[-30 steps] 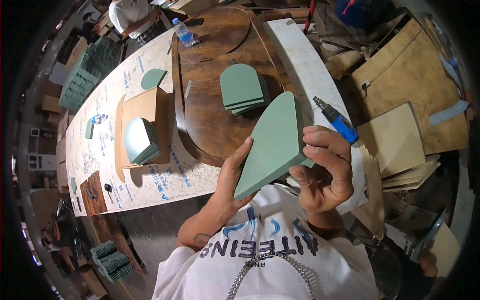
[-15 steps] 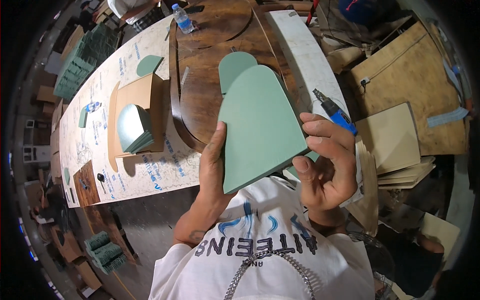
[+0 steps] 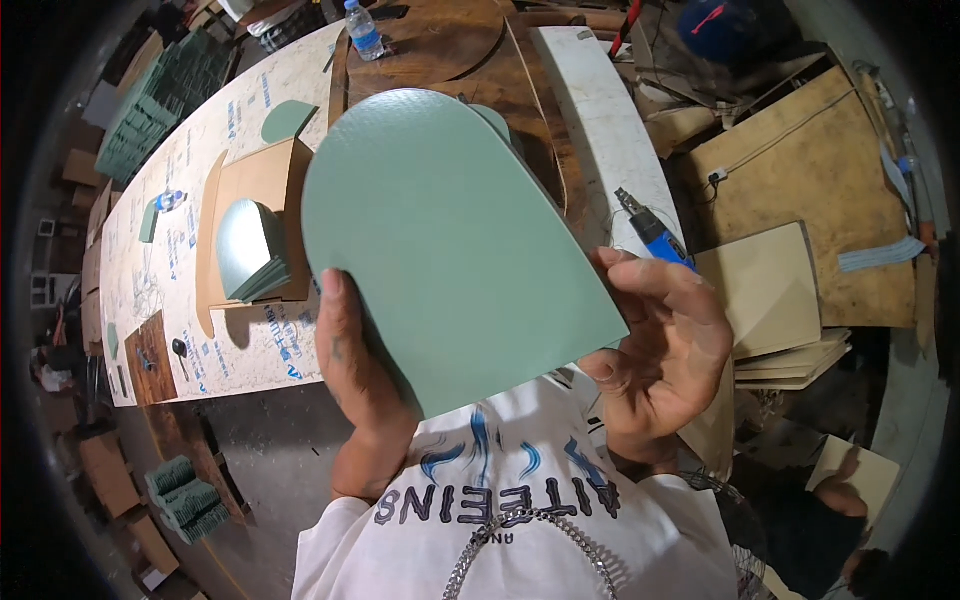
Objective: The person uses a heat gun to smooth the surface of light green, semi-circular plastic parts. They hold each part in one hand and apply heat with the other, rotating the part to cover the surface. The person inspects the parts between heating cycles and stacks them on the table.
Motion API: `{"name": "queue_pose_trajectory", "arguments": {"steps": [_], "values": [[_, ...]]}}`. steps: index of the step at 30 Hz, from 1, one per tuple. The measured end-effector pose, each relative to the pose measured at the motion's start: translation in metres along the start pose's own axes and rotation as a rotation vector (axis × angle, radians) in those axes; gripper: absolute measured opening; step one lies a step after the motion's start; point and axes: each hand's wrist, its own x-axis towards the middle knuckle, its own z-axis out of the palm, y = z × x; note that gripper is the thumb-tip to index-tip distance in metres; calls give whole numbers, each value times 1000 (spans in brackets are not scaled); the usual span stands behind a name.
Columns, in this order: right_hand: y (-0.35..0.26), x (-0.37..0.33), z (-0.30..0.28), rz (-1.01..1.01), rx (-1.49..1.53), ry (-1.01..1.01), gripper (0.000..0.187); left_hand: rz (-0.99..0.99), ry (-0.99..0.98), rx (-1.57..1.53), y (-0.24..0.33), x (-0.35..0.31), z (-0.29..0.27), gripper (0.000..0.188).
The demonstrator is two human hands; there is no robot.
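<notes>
I hold a flat green panel (image 3: 450, 240) with a rounded top and straight bottom edge, tilted up in front of me. My left hand (image 3: 355, 350) grips its left side, thumb along the edge and the other fingers hidden behind. At the lower right corner, the curled fingers and thumb of my right hand (image 3: 668, 345) close round the edges. Another green panel (image 3: 494, 122) shows partly behind the held one, over the dark wooden board (image 3: 440, 45). A heat gun (image 3: 652, 230) with a blue body lies just beyond my right hand.
On the white table (image 3: 225, 370) to the left, an open cardboard box (image 3: 255, 180) holds stacked green panels (image 3: 245, 250). A water bottle (image 3: 363, 32) stands at the far side. Beige sheets (image 3: 775, 280) are piled on the right, beside a large plywood board (image 3: 790, 170).
The green panel has moved left and come closer to the camera, its broad face more toward me. My left hand has shifted left with it; my right hand stays at the lower right corner.
</notes>
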Motion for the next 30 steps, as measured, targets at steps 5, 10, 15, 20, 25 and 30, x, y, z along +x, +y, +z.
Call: {"name": "queue_pose_trajectory", "arguments": {"steps": [5,10,15,20,25,30], "values": [[-11,18,-20,-28,-279,-232,48,83,56,173,17,-1,16,48],[-12,22,-26,-138,-450,-362,50,116,-8,244,20,-7,-2,48],[-11,26,-32,-239,-573,-461,52,137,14,359,24,-5,-2,51],[-8,23,-34,-330,-629,-453,47,112,43,326,17,-5,-11,52],[0,17,-37,-434,-644,-405,43,113,41,315,14,-5,-16,52],[-4,11,-43,-418,-685,-388,41,154,80,439,20,-4,-4,51]]}}
